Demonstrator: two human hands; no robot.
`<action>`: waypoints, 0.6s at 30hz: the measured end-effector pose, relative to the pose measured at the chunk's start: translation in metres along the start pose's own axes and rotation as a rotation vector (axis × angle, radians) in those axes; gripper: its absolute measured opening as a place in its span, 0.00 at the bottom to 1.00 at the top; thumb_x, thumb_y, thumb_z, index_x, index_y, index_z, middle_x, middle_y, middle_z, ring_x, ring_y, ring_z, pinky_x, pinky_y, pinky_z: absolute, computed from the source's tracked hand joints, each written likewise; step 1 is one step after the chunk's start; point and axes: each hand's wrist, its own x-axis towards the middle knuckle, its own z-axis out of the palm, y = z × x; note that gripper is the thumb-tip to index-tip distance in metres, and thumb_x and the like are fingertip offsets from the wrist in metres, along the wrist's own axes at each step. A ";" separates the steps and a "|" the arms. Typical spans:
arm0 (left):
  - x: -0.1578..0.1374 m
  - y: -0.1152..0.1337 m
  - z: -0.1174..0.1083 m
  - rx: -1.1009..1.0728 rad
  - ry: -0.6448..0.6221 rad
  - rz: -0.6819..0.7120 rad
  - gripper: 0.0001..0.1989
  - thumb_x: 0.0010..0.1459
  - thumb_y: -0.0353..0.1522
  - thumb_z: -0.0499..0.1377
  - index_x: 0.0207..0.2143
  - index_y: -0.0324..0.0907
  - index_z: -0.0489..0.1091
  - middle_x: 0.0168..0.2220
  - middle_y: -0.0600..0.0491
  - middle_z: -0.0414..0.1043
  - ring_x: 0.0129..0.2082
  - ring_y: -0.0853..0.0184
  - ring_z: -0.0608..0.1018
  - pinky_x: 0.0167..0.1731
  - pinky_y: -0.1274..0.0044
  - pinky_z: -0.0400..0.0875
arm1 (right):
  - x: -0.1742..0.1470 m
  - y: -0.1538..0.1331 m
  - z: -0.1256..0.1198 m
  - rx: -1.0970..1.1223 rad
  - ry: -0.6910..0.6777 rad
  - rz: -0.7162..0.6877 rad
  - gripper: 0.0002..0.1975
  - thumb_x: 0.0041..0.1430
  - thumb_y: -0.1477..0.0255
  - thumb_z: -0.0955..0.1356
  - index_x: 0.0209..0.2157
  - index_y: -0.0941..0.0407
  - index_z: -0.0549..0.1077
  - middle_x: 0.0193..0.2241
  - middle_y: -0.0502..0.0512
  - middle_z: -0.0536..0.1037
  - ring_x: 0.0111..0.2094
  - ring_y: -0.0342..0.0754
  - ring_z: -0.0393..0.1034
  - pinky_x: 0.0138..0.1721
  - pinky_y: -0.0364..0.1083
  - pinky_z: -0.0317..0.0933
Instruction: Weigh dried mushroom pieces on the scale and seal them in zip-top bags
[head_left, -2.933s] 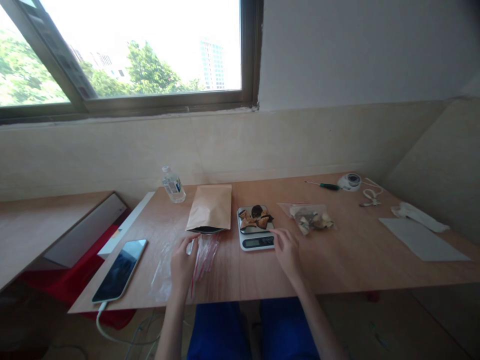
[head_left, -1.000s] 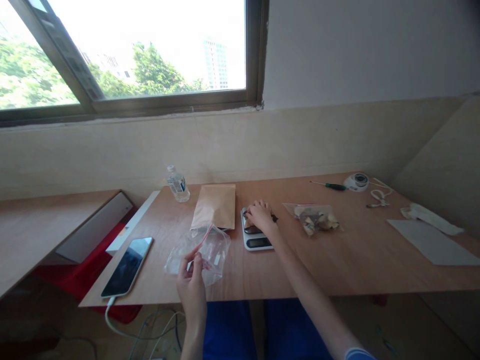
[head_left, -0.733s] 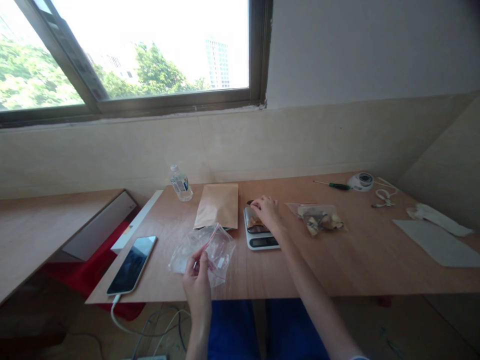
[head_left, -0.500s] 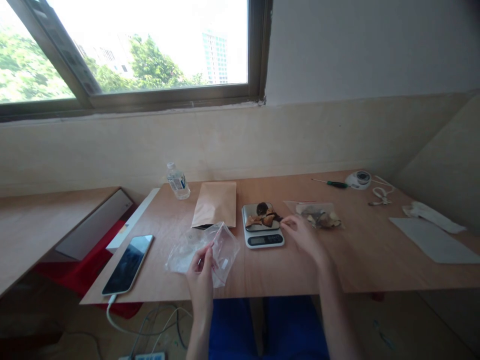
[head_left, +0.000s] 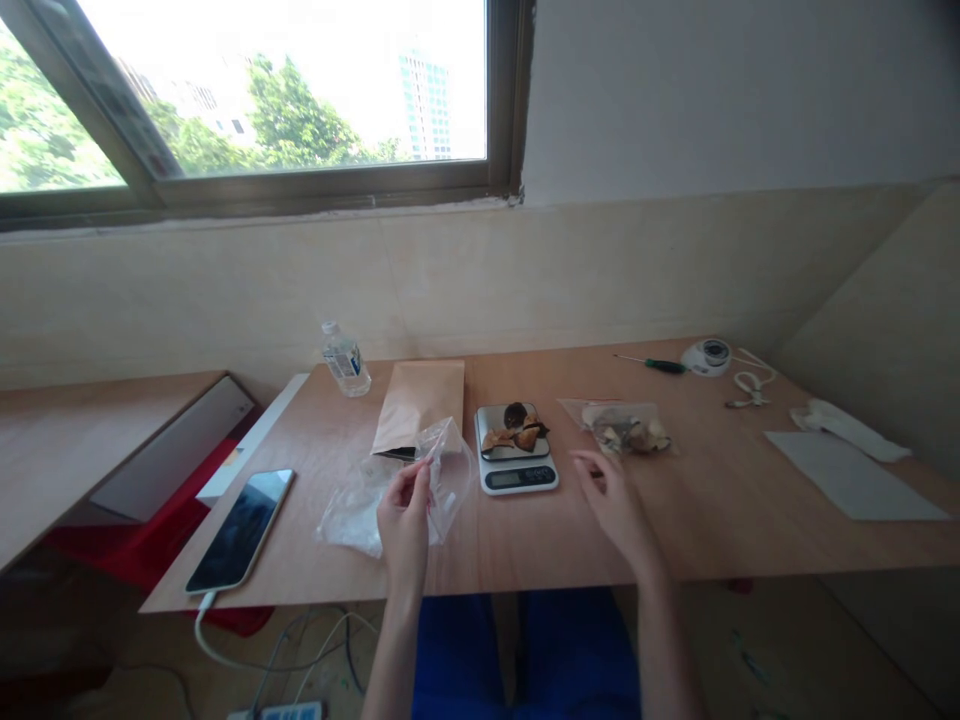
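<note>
My left hand [head_left: 405, 503] pinches the edge of a clear plastic bag [head_left: 451, 478], which spreads crumpled over the table to both sides of it. Right of the bag is a small white digital scale [head_left: 519, 480]. Dried brown pieces [head_left: 517, 438] and one dark round piece [head_left: 515, 415] lie on its metal plate. My right hand [head_left: 609, 497] hovers just right of the scale, fingers loosely curled and apart, with nothing visible in them. Behind that hand lies a zip bag [head_left: 628, 425] of mixed dried pieces.
A kraft paper pouch [head_left: 424, 400] and a water bottle [head_left: 346, 362] stand at the back left. A phone [head_left: 241, 530] on a cable lies at the left edge. Rightward are a screwdriver [head_left: 664, 367], a white dome camera [head_left: 705, 357] and a grey sheet [head_left: 847, 478].
My right hand has drawn back from the pieces on the scale toward me and to the right. My left hand still grips the plastic bag. The view has shifted slightly.
</note>
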 end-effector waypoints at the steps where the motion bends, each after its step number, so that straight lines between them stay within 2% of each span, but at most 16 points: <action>1: 0.001 0.003 0.003 0.001 0.000 0.000 0.19 0.50 0.42 0.58 0.36 0.37 0.74 0.23 0.55 0.67 0.22 0.73 0.64 0.23 0.81 0.59 | 0.000 -0.012 0.003 0.046 -0.045 -0.024 0.15 0.61 0.64 0.59 0.40 0.55 0.71 0.40 0.60 0.74 0.43 0.52 0.68 0.44 0.51 0.62; 4: 0.002 0.008 0.013 -0.006 -0.010 -0.005 0.18 0.51 0.41 0.58 0.37 0.37 0.73 0.25 0.54 0.69 0.22 0.73 0.65 0.23 0.81 0.59 | 0.000 -0.034 0.010 0.129 -0.100 -0.070 0.15 0.62 0.66 0.57 0.39 0.55 0.71 0.40 0.59 0.75 0.43 0.51 0.68 0.44 0.50 0.62; 6: 0.002 0.010 0.019 -0.012 -0.014 0.005 0.17 0.51 0.41 0.57 0.36 0.37 0.73 0.28 0.53 0.71 0.24 0.72 0.67 0.24 0.81 0.60 | -0.001 -0.036 0.013 0.130 -0.087 -0.070 0.15 0.62 0.66 0.57 0.39 0.56 0.72 0.39 0.59 0.75 0.43 0.52 0.69 0.44 0.50 0.62; 14: 0.011 0.010 0.035 -0.053 0.028 0.060 0.15 0.53 0.39 0.57 0.37 0.37 0.73 0.31 0.51 0.74 0.26 0.71 0.70 0.27 0.80 0.63 | -0.004 0.001 0.009 0.077 -0.057 0.026 0.15 0.61 0.64 0.58 0.38 0.56 0.73 0.38 0.60 0.75 0.41 0.53 0.69 0.43 0.52 0.63; 18: 0.016 0.008 0.043 -0.100 0.016 0.071 0.14 0.52 0.38 0.57 0.36 0.37 0.73 0.34 0.49 0.75 0.33 0.68 0.74 0.33 0.78 0.65 | -0.005 0.013 0.013 0.042 0.017 0.003 0.14 0.61 0.65 0.59 0.40 0.56 0.71 0.40 0.61 0.73 0.43 0.53 0.68 0.44 0.54 0.62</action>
